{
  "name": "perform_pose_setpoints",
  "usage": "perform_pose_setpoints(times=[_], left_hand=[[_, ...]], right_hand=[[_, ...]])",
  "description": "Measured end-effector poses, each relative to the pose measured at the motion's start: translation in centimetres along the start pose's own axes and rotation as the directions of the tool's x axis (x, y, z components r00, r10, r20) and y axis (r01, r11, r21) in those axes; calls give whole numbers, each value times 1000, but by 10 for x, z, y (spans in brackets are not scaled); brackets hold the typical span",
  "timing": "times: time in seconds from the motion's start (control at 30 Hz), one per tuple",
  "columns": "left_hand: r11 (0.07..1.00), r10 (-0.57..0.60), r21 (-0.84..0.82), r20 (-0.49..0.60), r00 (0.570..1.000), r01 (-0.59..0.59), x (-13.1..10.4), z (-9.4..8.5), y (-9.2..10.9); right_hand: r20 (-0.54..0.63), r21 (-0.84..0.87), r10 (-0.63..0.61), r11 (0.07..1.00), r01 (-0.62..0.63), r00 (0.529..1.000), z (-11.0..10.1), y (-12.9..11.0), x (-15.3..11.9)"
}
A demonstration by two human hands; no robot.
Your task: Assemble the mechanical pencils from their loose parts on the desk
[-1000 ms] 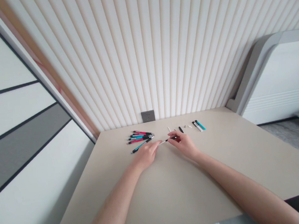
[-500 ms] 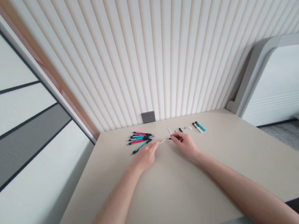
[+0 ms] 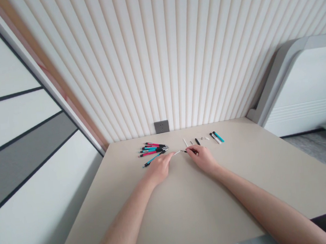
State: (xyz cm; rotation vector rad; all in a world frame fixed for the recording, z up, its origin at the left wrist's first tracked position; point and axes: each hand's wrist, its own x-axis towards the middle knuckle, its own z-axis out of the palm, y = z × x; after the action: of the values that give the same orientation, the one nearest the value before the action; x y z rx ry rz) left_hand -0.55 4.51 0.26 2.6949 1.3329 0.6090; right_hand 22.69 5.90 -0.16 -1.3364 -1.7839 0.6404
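My left hand is closed on one end of a thin white tube, low over the beige table. From the right, my right hand pinches a small black pen part, whose tip meets or nearly meets the tube's other end. Several pink, blue and black pens lie in a pile just beyond my left hand. Past my right hand lie another white tube, a black grip piece, small white pieces, and a white barrel beside a blue one.
The beige table reaches back to a ribbed white wall with a dark socket. A white panelled cabinet stands at the left, and a grey-white headboard at the right.
Both hands stay almost in place, with the tube and the black part still between them. The view has shifted very slightly.
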Motion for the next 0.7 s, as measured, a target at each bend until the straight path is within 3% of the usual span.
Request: perform_pose_setpoints(times=[0.53,0.7], left_hand=[[1000,12,17,5,1000,-12,0,2,-2],[1000,7,24,-10,1000,-6,-1,3,-3]], right_hand=[[-7,-37,60,998,-60,998,-3,4,2],[138,-84,-77,993,89,988,1,0,-2]])
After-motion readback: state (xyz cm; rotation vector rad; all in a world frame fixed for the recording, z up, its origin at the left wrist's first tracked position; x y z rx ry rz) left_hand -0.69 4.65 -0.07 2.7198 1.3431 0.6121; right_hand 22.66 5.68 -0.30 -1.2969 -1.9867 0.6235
